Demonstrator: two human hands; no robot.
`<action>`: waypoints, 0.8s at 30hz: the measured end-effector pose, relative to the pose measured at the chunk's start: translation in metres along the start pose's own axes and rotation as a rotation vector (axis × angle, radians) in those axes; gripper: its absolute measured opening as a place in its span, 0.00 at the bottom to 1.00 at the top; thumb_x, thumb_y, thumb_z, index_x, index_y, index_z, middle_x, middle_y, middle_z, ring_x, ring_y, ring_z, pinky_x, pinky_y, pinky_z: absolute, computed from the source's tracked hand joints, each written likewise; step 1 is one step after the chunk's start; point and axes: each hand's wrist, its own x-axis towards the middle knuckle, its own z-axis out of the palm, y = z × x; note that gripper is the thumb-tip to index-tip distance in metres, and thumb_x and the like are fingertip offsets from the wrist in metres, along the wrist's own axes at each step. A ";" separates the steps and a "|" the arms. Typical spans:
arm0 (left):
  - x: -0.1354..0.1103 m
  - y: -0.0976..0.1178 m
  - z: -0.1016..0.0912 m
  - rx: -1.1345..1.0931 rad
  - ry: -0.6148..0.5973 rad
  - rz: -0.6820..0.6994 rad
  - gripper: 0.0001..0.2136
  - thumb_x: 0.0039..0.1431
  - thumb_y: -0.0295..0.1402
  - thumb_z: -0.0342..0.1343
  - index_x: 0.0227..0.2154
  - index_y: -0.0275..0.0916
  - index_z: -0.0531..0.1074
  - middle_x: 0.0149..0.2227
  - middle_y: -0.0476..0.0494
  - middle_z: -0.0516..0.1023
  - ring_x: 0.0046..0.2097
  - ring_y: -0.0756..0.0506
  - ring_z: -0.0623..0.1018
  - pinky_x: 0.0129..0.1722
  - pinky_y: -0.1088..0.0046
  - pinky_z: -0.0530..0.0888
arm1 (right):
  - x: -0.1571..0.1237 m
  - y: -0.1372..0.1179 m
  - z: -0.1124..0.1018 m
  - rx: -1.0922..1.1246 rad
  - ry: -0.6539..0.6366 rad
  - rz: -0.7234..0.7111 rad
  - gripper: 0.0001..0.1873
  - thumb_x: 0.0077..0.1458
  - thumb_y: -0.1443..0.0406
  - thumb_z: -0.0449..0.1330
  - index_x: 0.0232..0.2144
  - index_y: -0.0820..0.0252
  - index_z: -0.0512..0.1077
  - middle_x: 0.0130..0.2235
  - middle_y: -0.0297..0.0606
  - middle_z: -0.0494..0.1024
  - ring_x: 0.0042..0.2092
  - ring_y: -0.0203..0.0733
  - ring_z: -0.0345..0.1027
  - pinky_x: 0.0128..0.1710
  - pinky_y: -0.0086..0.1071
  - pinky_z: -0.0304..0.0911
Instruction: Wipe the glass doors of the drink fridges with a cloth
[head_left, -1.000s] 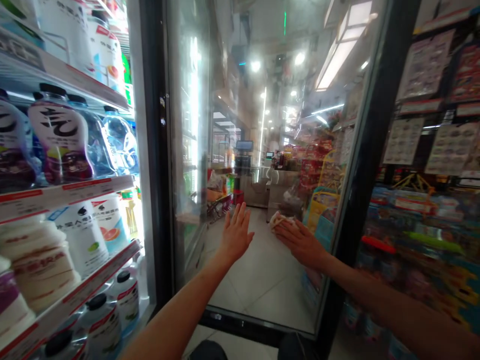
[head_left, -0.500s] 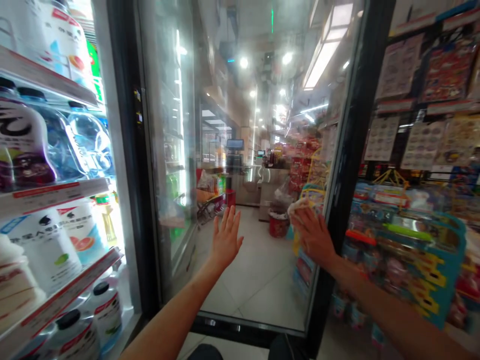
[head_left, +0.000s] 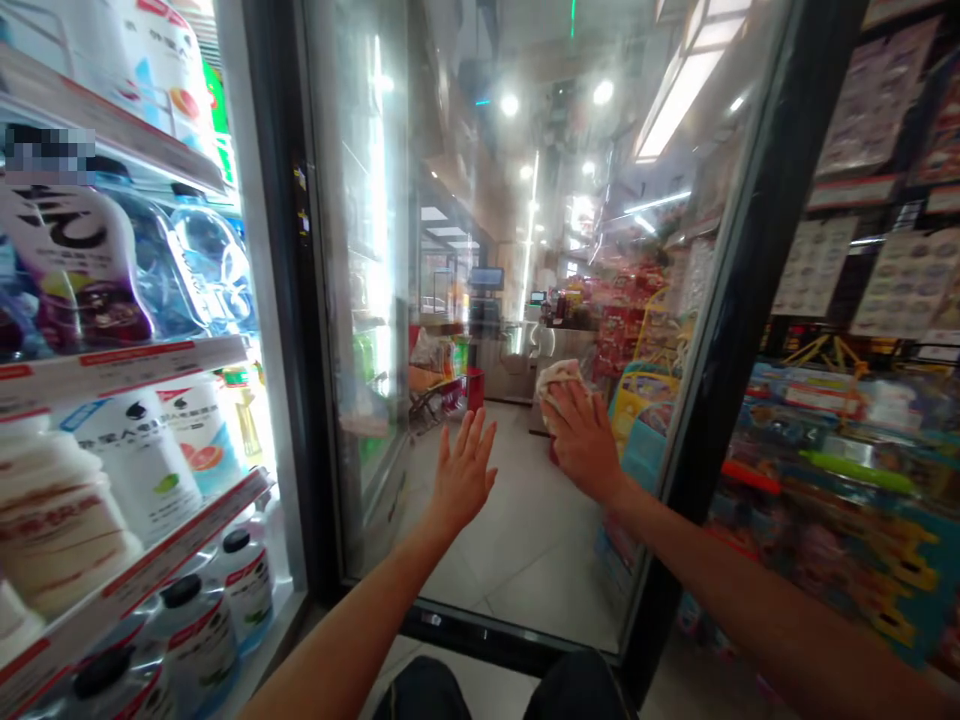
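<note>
A pale cloth (head_left: 559,376) lies under the fingers of my right hand (head_left: 583,436), pressed against the glass door (head_left: 517,530). The cloth pokes out past the fingertips, and the palm hides the rest of it. To the left, my left hand (head_left: 465,470) has its fingers stretched and spread, with nothing in it; whether it touches the pane I cannot tell. A black frame (head_left: 750,290) borders the glass on the right. Hazy smears and reflected lights show on the pane.
Lit cooler shelves (head_left: 172,353) with several bottles (head_left: 97,260) stand close on the left. Packaged toys (head_left: 847,480) hang on the right beyond the door frame. Through the glass appear a counter (head_left: 570,348) and a tiled floor. My knees (head_left: 577,685) are below the door's lower edge.
My right hand has slid the cloth left and slightly up across the glass, away from the right frame. My left hand stays about where it was, and the view has shifted a little.
</note>
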 end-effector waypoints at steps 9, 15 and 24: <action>-0.028 -0.031 0.006 0.041 -0.034 -0.065 0.31 0.55 0.33 0.52 0.61 0.37 0.50 0.65 0.37 0.44 0.65 0.40 0.46 0.61 0.51 0.51 | 0.042 -0.024 0.015 0.063 0.003 -0.165 0.22 0.57 0.71 0.48 0.54 0.57 0.65 0.59 0.38 0.63 0.63 0.44 0.46 0.63 0.49 0.30; -0.033 -0.041 0.000 0.040 -0.054 -0.161 0.31 0.53 0.30 0.51 0.60 0.36 0.51 0.65 0.35 0.45 0.65 0.40 0.49 0.60 0.52 0.54 | 0.019 -0.057 0.028 0.149 -0.078 -0.380 0.21 0.57 0.71 0.47 0.52 0.58 0.66 0.58 0.38 0.64 0.63 0.41 0.48 0.64 0.45 0.32; -0.036 -0.049 -0.002 0.055 -0.077 -0.206 0.32 0.51 0.29 0.52 0.60 0.33 0.52 0.65 0.33 0.46 0.65 0.39 0.51 0.60 0.53 0.55 | 0.070 -0.059 0.041 0.138 0.064 -0.096 0.23 0.57 0.72 0.46 0.55 0.60 0.63 0.60 0.42 0.61 0.64 0.47 0.43 0.62 0.53 0.29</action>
